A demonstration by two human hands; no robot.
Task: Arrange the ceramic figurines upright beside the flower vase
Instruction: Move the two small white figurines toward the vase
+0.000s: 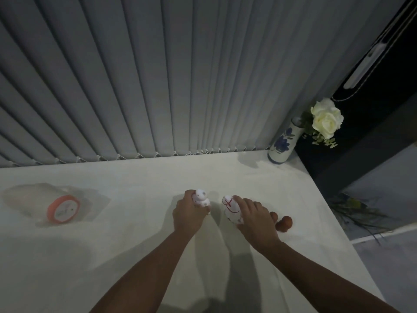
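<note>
My left hand (188,213) is closed around a small white animal figurine (201,197) with red spots, held near the middle of the white table (135,233). My right hand (253,216) grips a second white figurine (230,207) with red lines, just to the right of the first. A brown-red rounded figurine (284,223) lies on the table right of my right hand, partly hidden by it. The white vase (283,143) with blue flowers painted on it stands at the far right corner, holding white roses (326,118).
A round orange-rimmed object (63,208) lies in clear plastic wrap at the table's left. Grey vertical blinds (158,75) close off the back edge. The table's right edge drops off beside a dark panel (372,132); foliage (354,211) lies below.
</note>
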